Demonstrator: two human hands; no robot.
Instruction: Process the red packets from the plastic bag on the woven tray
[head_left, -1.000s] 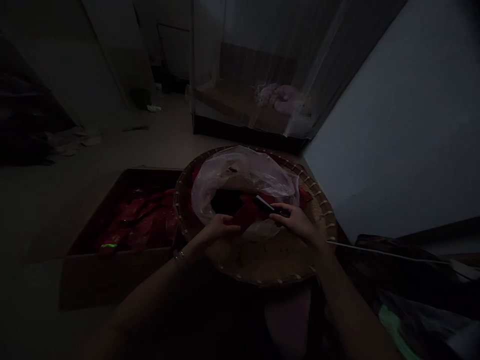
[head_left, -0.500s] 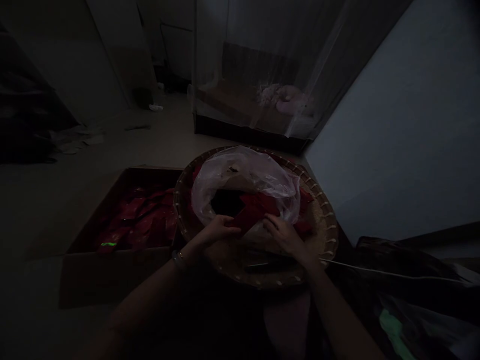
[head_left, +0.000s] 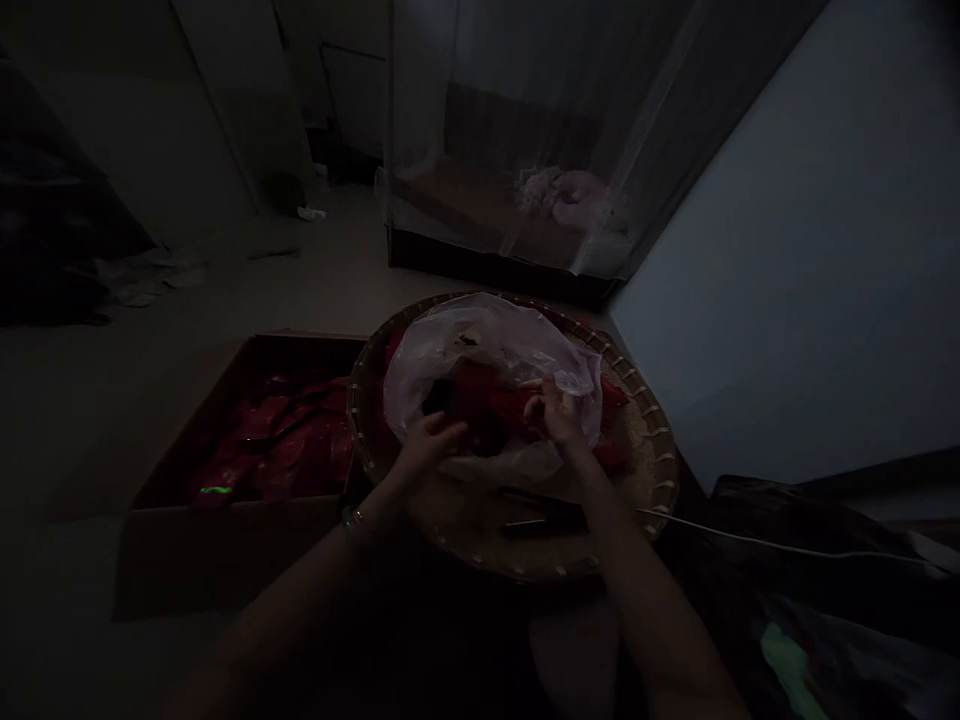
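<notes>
The room is very dark. A round woven bamboo tray [head_left: 645,475] lies in front of me with a clear plastic bag [head_left: 480,345] on it. Red paper pieces [head_left: 487,405] fill the bag's mouth. My left hand [head_left: 427,445] is closed at the bag's near-left opening, fingers on the red paper. At the right of the opening, my right hand [head_left: 555,415] pinches the bag's edge and the red paper there. A dark slim tool [head_left: 540,520] lies on the tray just below my right wrist; I cannot make out what it is.
A cardboard box [head_left: 232,530] holding more red pieces [head_left: 285,440] stands left of the tray. A netted bed [head_left: 517,210] stands beyond. A pale wall [head_left: 787,300] rises on the right, with dark cloth [head_left: 810,580] and a thin cord [head_left: 750,545] at the lower right.
My right hand set the dark tool down on the tray, then moved up to the bag's right edge. My left hand pushed further into the bag's mouth with the red paper.
</notes>
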